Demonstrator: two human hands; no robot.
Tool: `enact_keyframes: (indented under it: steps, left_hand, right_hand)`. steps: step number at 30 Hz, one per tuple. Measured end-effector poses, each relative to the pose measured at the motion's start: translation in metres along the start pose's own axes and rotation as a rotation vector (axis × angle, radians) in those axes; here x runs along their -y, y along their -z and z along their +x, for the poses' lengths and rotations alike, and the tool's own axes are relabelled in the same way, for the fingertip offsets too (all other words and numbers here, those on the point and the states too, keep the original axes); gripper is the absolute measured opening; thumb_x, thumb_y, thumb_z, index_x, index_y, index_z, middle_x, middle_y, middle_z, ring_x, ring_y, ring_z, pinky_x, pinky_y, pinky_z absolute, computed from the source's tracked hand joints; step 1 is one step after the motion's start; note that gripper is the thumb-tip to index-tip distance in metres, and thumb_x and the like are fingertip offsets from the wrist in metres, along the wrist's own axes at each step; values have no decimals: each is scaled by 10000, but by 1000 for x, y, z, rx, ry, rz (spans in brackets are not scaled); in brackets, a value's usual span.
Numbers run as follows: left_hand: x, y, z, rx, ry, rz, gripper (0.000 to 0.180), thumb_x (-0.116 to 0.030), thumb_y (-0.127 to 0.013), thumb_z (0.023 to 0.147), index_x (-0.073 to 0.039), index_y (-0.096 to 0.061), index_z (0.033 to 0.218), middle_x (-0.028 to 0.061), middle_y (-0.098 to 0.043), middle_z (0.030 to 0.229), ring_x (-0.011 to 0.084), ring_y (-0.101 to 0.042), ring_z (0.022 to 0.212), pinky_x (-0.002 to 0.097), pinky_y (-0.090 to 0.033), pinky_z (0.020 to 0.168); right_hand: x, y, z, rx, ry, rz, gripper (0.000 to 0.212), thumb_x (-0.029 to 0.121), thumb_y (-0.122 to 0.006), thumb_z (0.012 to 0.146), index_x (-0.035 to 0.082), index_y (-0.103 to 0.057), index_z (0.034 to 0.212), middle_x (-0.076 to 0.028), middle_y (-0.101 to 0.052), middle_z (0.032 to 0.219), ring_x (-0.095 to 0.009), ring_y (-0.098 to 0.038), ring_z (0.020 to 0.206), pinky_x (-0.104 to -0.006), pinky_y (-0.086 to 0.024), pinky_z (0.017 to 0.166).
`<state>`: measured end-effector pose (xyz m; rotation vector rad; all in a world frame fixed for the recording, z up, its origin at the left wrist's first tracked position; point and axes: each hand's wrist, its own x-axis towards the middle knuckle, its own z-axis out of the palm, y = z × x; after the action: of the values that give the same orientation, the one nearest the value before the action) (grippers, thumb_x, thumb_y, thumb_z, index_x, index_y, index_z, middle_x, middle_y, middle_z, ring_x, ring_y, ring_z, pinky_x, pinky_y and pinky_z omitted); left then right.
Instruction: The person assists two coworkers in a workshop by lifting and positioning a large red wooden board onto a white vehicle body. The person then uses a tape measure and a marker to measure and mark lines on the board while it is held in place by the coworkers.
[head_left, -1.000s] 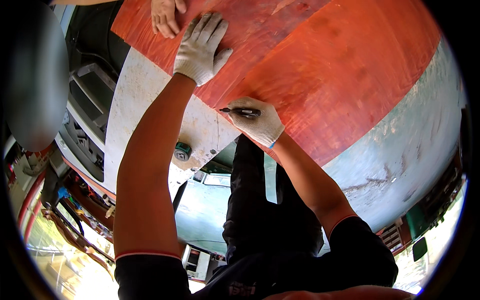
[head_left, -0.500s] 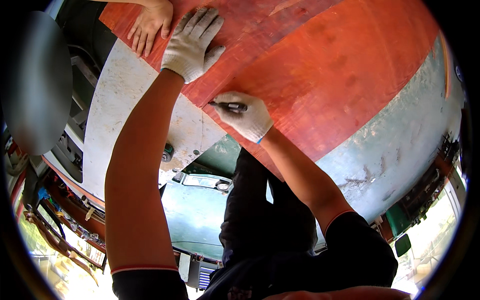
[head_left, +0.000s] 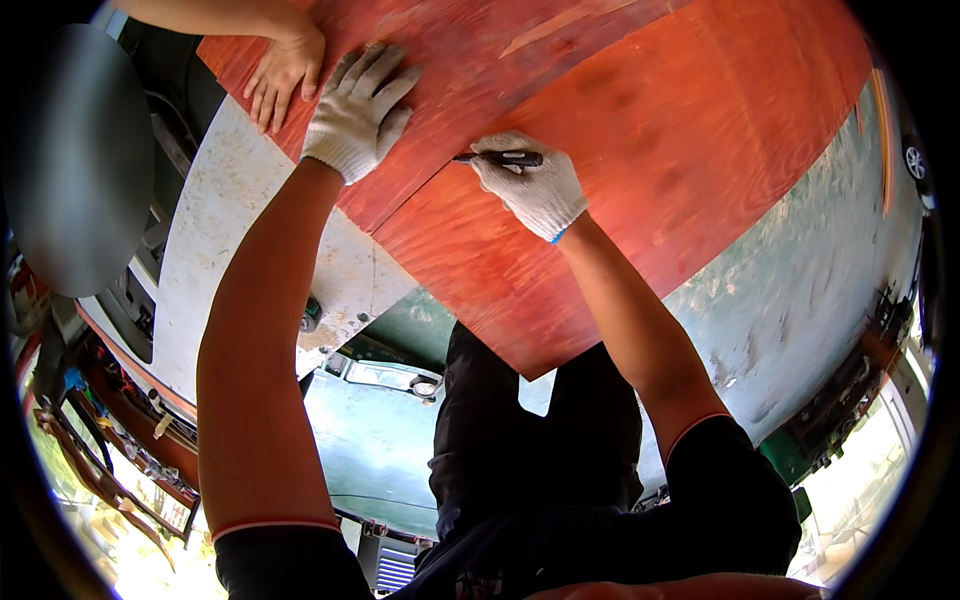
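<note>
My right hand [head_left: 540, 185], in a white knit glove, is closed around a black marker pen [head_left: 515, 158]. Its tip meets a reddish-orange wooden board [head_left: 660, 150], at the upper end of a thin dark line that runs along the edge of a second red board [head_left: 440, 110]. On that second board, which lies over or against the first, my gloved left hand [head_left: 355, 115] rests flat with its fingers spread. Another person's bare hand [head_left: 285, 80] presses on the same board at its far left edge.
Beneath the boards is a pale, stained panel [head_left: 235, 190], with a small dark tape measure [head_left: 311, 315] near its lower edge. A worn grey-green surface [head_left: 760, 270] extends on the right. One corner of the orange board juts toward my legs [head_left: 530, 440]. A grey oval blur [head_left: 80, 160] fills the far left.
My right hand has moved up and right with the marker, and the dark line now shows behind its tip. In the picture, my left hand and the other person's hand sit slightly lower and further left.
</note>
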<state>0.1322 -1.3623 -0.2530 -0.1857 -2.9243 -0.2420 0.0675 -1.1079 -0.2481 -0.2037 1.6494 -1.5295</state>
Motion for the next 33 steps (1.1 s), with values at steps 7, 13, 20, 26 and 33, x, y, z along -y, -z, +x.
enact_keyframes:
  steps: [7,13,20,26,33]
  left_hand:
    - [-47,-39,31,-134,263,372,518,-292,-689,842,-137,-537,1313,170,-547,1319,339,-522,1236,516,-434,1016]
    - [-83,-42,65,298,686,484,390,-309,-605,812,-43,-432,1040,194,-460,1126,374,-461,1096,521,-383,967]
    - [-99,-45,89,393,785,563,254,-163,-593,858,-63,-529,1082,194,-553,1128,406,-537,1028,509,-481,860]
    - [-89,-57,76,429,755,627,559,-188,-631,835,-38,-455,1344,194,-526,1236,397,-507,1088,491,-442,949]
    - [-108,-58,121,478,1141,531,590,-56,-620,803,-93,-455,1368,202,-511,1285,412,-485,1188,482,-462,999]
  right_hand:
    - [5,61,31,77,240,-19,184,149,-706,897,28,-685,1034,-48,-675,892,-134,-625,784,-287,-521,682]
    - [4,133,62,269,173,316,243,244,-692,908,52,-677,1058,-63,-662,920,-166,-620,814,-332,-516,705]
    - [61,213,93,65,123,-36,141,201,-710,855,80,-706,928,-2,-654,714,-96,-600,664,-261,-503,640]
    - [89,275,120,54,115,-72,139,190,-695,861,73,-699,935,-5,-662,749,-104,-594,686,-262,-502,652]
    - [102,344,153,45,198,-68,119,173,-676,867,77,-688,935,-40,-673,786,-135,-616,718,-281,-505,683]
